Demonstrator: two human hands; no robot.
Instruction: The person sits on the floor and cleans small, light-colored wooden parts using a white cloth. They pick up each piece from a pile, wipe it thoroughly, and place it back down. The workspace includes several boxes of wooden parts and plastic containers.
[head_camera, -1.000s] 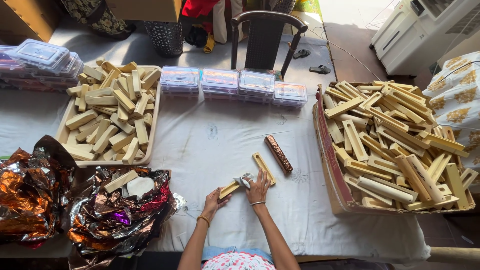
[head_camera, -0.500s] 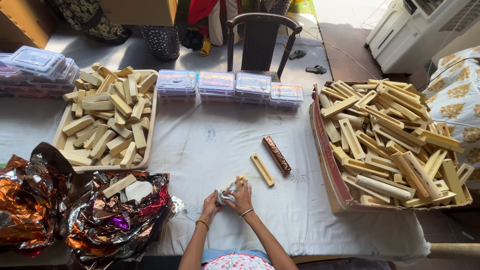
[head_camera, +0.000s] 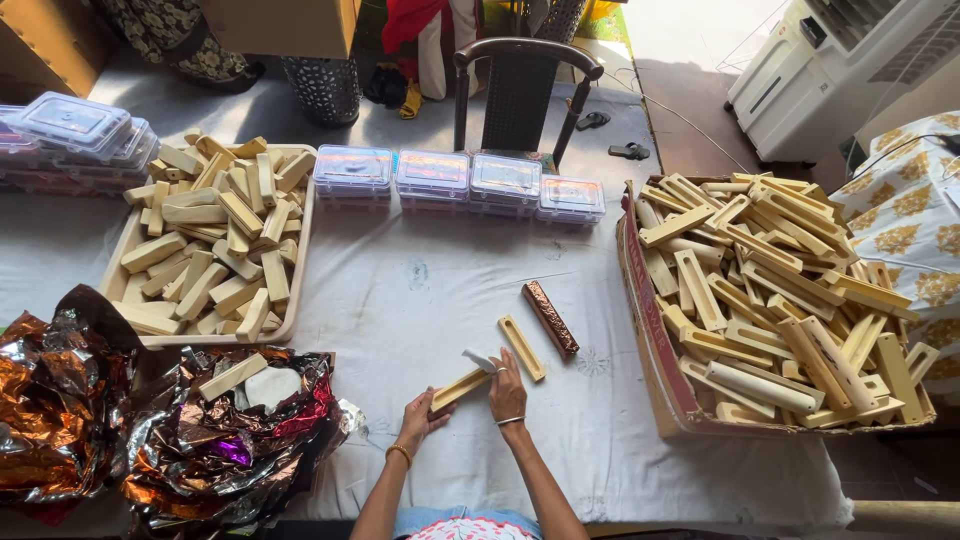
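Since half a second ago the hands have spread apart: the left hand (head_camera: 418, 417) now pinches the wooden tray (head_camera: 459, 390) flat against the table (head_camera: 420, 290), steadying it while the right hand (head_camera: 507, 392) holds a small white piece (head_camera: 478, 360) over its end.

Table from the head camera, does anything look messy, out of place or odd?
Mostly orderly. The crumpled foil wrappers at the near left spill over the table edge, with one wooden piece lying loose on them. The wooden pieces in the cardboard box are heaped every which way.
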